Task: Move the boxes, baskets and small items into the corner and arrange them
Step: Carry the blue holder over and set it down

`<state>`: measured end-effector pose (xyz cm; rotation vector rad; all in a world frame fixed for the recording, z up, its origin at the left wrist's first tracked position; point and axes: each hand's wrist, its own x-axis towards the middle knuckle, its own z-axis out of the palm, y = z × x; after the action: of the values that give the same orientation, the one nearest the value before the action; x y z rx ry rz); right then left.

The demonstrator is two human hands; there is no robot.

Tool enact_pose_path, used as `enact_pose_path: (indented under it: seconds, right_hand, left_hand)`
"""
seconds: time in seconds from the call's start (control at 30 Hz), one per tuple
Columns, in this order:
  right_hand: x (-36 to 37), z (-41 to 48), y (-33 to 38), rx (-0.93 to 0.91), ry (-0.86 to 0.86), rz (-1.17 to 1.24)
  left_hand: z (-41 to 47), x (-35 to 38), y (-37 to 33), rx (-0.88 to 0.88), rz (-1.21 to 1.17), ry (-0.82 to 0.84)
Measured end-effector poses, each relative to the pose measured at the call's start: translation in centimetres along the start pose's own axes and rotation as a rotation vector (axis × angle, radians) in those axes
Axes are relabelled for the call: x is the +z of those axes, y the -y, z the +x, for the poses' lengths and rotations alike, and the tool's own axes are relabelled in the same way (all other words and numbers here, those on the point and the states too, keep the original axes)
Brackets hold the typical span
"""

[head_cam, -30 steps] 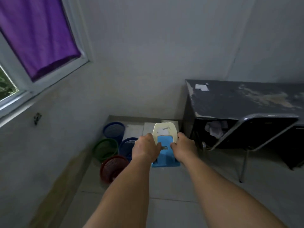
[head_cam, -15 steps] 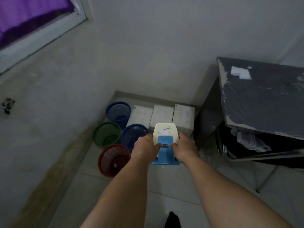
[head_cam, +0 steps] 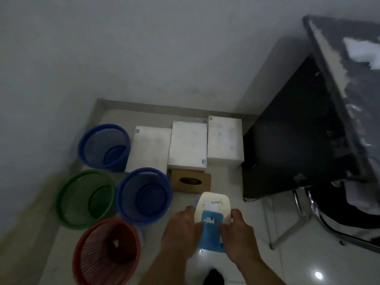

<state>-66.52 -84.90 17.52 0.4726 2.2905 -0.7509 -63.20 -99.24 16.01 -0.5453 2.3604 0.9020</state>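
Gripping cream-and-blue plastic holder (head_cam: 211, 217) from both sides: left hand (head_cam: 182, 233) and right hand (head_cam: 236, 235) curl round its edges, probably to set it level. Holder sits at 5 o'clock of brown cardboard tissue box (head_cam: 191, 181), extending the corner group.

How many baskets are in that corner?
4: rear blue basket beside the white boxes, front blue basket, green basket left of it, red basket nearest the camera. None looks hidden.

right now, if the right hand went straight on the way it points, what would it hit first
Probably the tissue box, just beyond the holder that the right hand grips; depth is unclear, so it might pass over it.
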Motion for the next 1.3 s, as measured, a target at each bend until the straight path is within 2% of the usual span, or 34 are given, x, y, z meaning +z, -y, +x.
enact_pose_path:
  seconds: [0.13, 0.27, 0.63, 0.9, 1.03, 1.17, 1.3]
  right_hand:
    - [2.8, 9.1, -2.7, 0.055, -0.065, -0.068]
    - [4.4, 16.4, -6.0, 0.068, -0.109, -0.094]
    - [8.1, 30.6, -13.8, 0.128, -0.184, -0.03]
    - [9.6, 36.5, -16.9, 0.136, -0.2, -0.015]
    - [10.1, 38.0, -17.7, 0.155, -0.196, -0.023]
    - [10.2, 38.4, -18.2, 0.166, -0.129, -0.019]
    - [9.7, 38.0, -18.0, 0.155, 0.008, -0.057]
  left_hand:
    - [8.6, 5.7, 1.9, 0.096, -0.027, 0.085]
    - [14.9, 11.2, 2.3, 0.11, -0.095, 0.149]
    - [27.0, 22.6, 2.3, 0.024, -0.155, 0.239]
    - [31.9, 27.6, 2.3, -0.006, -0.192, 0.245]
    - [33.0, 28.9, 2.5, 0.005, -0.177, 0.303]
    - [33.0, 29.4, 2.6, -0.015, -0.187, 0.389]
    - [32.3, 29.3, 2.6, -0.036, -0.15, 0.494]
